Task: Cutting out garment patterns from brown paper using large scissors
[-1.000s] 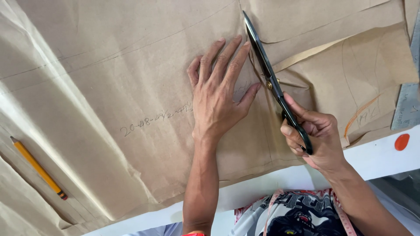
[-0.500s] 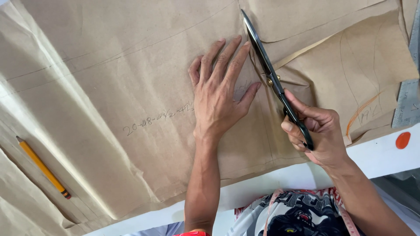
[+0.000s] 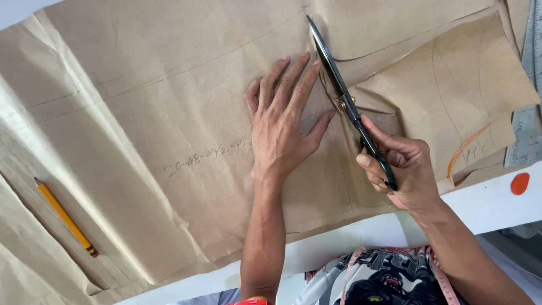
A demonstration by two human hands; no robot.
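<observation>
Head view shows the left hand [image 3: 282,127] pressed flat, fingers spread, on the brown paper [image 3: 169,113] just beside the scissors [image 3: 347,104], whose handles the right hand [image 3: 403,172] grasps, blades lying shut along the paper's cut.

Tan brown paper [image 3: 169,101], black scissors [image 3: 350,107], yellow pencil [image 3: 65,216], orange disc [image 3: 520,183], white table [image 3: 485,206].

Tailoring workshop, brown pattern paper [image 3: 169,101], scissors [image 3: 344,101], ruler [image 3: 528,113]
</observation>
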